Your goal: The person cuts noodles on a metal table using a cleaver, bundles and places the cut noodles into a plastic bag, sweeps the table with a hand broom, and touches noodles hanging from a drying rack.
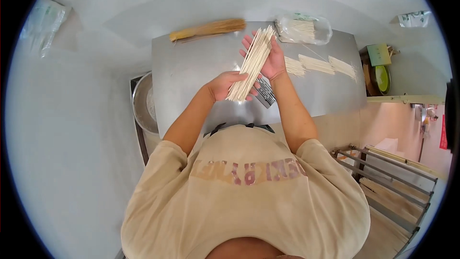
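Observation:
A thick bundle of straight, pale dried noodles (254, 64) is held at a tilt above the metal table. My left hand (223, 85) closes round its lower end, thumb on top and fingertips showing beneath. Higher up, my right hand (274, 61) cups the bundle, with its fingers behind and thumb along the right side. Under my hands lies a flat grey object with dark print (265, 93), partly hidden. To the right, several flat piles of similar noodles (317, 64) lie in a row on the table.
A steel table (201, 76) spans the front. At its back lie a bundle of brown strands (211, 29) and a clear plastic bag of pale noodles (303, 31). A large round basin (145, 103) stands left; a metal rack (393, 187) and a shelf with a green bowl (382, 78) are right.

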